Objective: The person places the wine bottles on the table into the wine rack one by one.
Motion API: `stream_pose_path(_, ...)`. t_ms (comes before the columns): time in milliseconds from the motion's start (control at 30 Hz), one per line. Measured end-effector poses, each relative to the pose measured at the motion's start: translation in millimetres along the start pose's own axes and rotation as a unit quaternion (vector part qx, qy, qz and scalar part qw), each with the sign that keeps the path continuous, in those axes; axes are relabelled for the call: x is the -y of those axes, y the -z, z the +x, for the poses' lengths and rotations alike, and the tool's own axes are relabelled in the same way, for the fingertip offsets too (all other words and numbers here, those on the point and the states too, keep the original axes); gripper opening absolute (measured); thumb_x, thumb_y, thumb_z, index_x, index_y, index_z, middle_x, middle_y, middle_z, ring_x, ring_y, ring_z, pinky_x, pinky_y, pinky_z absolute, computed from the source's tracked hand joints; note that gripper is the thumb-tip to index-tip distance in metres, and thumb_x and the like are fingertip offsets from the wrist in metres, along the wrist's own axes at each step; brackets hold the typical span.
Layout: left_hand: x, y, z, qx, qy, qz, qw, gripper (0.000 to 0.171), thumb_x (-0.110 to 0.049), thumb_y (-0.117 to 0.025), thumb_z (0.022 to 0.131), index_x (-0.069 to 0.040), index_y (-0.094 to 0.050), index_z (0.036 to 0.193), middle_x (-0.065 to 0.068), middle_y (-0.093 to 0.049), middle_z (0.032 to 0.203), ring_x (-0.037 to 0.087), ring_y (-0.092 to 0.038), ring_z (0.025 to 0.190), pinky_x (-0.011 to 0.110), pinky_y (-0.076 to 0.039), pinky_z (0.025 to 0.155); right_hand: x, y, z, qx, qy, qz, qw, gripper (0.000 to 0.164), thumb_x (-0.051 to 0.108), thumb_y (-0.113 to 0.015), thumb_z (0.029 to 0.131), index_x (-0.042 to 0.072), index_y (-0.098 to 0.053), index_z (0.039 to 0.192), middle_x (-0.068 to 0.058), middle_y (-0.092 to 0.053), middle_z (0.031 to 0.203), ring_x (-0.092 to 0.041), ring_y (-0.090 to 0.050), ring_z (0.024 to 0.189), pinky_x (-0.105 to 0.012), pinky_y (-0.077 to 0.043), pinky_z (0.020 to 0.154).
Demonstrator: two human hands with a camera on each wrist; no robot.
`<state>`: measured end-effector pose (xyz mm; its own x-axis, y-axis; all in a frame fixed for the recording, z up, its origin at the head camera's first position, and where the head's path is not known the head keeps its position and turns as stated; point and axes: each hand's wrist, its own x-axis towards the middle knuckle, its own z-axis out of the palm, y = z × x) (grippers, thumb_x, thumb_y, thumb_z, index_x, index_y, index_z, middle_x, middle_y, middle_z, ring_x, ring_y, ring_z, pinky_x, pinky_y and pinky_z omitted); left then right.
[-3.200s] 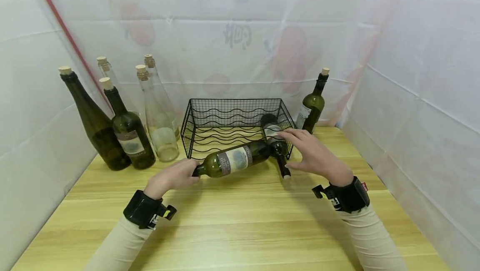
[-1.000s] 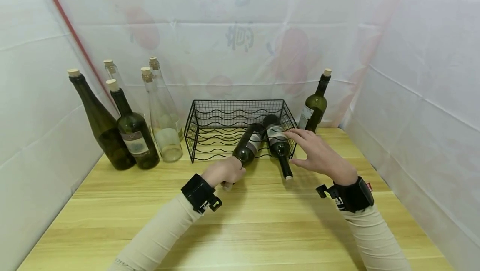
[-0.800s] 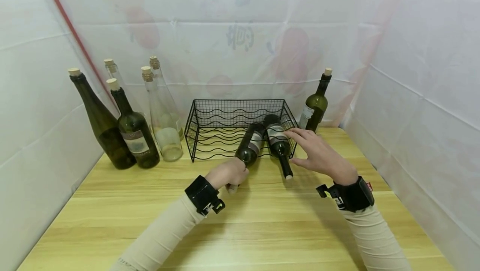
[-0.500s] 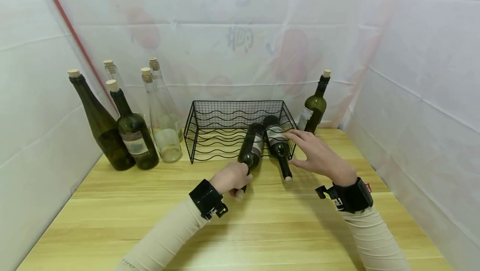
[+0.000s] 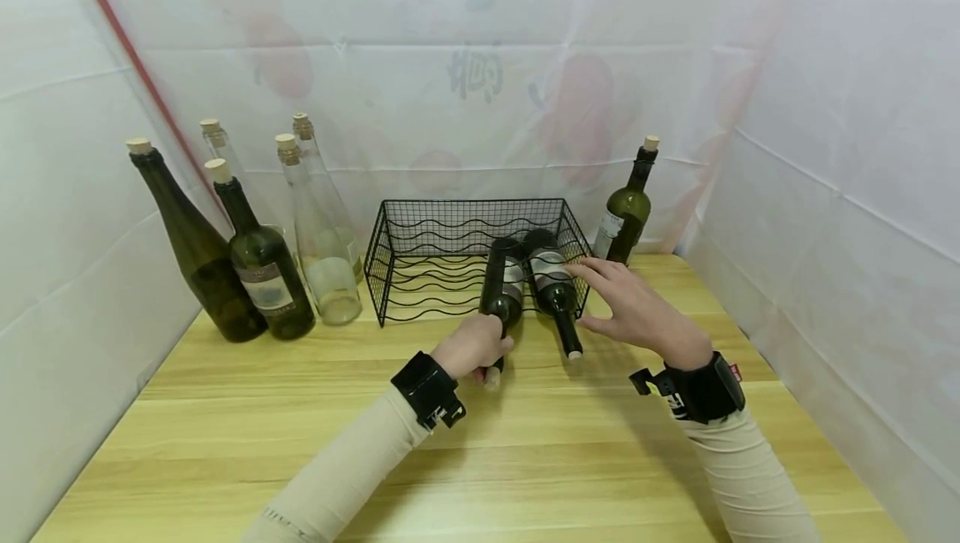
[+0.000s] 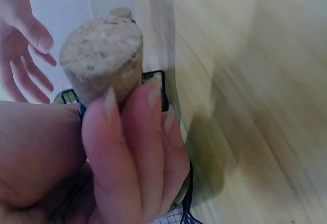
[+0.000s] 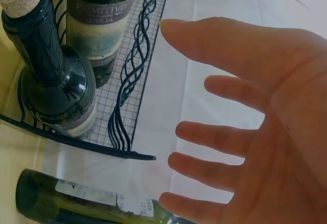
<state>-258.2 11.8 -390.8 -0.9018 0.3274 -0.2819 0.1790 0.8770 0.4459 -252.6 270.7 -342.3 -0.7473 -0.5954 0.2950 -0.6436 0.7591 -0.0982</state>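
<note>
I see the L hand [image 5: 474,344] gripping the held bottle [image 5: 501,280] by its neck; crosswise out front secs ago, it's now lengthwise in the basket [image 5: 435,211], ctr frame, beside the 2nd bottle [image 5: 556,294], so 2 in. R hand [image 5: 637,314] spread, right of ctr. Others: 2 dark bottles [image 5: 272,284], 3 clear bottles [image 5: 334,284] at left, 1 green bottle [image 5: 628,208] upper right.

Gripped bottle [image 5: 495,278]: swung from crosswise at the wire rack's [image 5: 420,213] near edge to pointing inward, base now inside
Left hand [image 5: 472,347]: shifted right, from near left corner to near middle
</note>
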Motion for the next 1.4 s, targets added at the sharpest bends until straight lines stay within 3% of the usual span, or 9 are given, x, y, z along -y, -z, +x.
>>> stream_pose_path(200, -2.2, 8.2, 8.7, -0.005, -0.005, -0.01, 0.9999, 0.035, -0.031, -0.056, 0.107, -0.002, -0.066, 0.091, 0.009, -0.066, 0.058, 0.029, -0.077, 0.065, 0.021, -0.045, 0.041, 0, 2, -3, 0.024, -0.025, 0.0, 0.999, 0.078, 0.023, -0.081, 0.09, 0.007, -0.043, 0.155, -0.026, -0.046, 0.154, -0.047, -0.045, 0.141, -0.058, -0.037, 0.119)
stream_pose_path(433, -5.3, 11.1, 9.1, -0.001, -0.001, -0.012, 0.9999, 0.035, -0.033, -0.057, 0.107, 0.0, -0.069, 0.101, 0.007, -0.067, 0.055, 0.029, -0.078, 0.068, 0.022, -0.053, 0.051, -1, 6, -2, 0.086, -0.052, 0.006, 0.995, 0.059, 0.02, -0.076, 0.093, 0.0, -0.055, 0.144, -0.024, -0.059, 0.142, -0.045, -0.059, 0.127, -0.058, -0.049, 0.107)
stream_pose_path(733, -3.5, 11.1, 11.0, -0.003, 0.006, -0.053, 0.9986, 0.03, -0.031, -0.059, 0.105, -0.006, -0.062, 0.089, 0.009, -0.067, 0.07, 0.028, -0.077, 0.065, 0.021, -0.047, 0.043, -8, 1, -3, 0.165, -0.067, 0.061, 0.982, 0.05, 0.018, -0.074, 0.095, -0.002, -0.059, 0.139, -0.024, -0.064, 0.137, -0.044, -0.063, 0.122, -0.055, -0.053, 0.102)
stream_pose_path(967, -1.3, 10.1, 14.1, -0.007, 0.002, -0.065, 0.9979, 0.03, -0.032, -0.057, 0.106, -0.007, -0.062, 0.089, 0.008, -0.066, 0.071, 0.03, -0.078, 0.07, 0.023, -0.049, 0.056, -12, -1, -2, 0.177, -0.061, 0.075, 0.979, 0.048, 0.02, -0.075, 0.094, 0.001, -0.061, 0.136, -0.022, -0.066, 0.133, -0.04, -0.066, 0.116, -0.05, -0.056, 0.095)
stream_pose_path(1233, -0.3, 1.2, 22.4, -0.035, -0.015, -0.073, 0.9966, 0.034, -0.03, -0.056, 0.107, -0.008, -0.062, 0.081, 0.006, -0.064, 0.066, 0.026, -0.076, 0.063, 0.024, -0.053, 0.057, -15, -5, -2, 0.187, -0.066, 0.078, 0.977, 0.051, 0.019, -0.074, 0.094, 0.001, -0.059, 0.14, -0.021, -0.066, 0.135, -0.041, -0.065, 0.118, -0.051, -0.056, 0.097)
stream_pose_path(1400, -4.1, -5.2, 27.8, -0.036, -0.023, -0.083, 0.9957, 0.037, -0.03, -0.056, 0.107, -0.007, -0.065, 0.079, 0.008, -0.068, 0.067, 0.021, -0.074, 0.057, 0.028, -0.06, 0.07, -16, -4, -1, 0.194, -0.075, 0.08, 0.975, 0.051, 0.019, -0.074, 0.095, 0.001, -0.059, 0.14, -0.022, -0.066, 0.133, -0.042, -0.065, 0.119, -0.052, -0.056, 0.097)
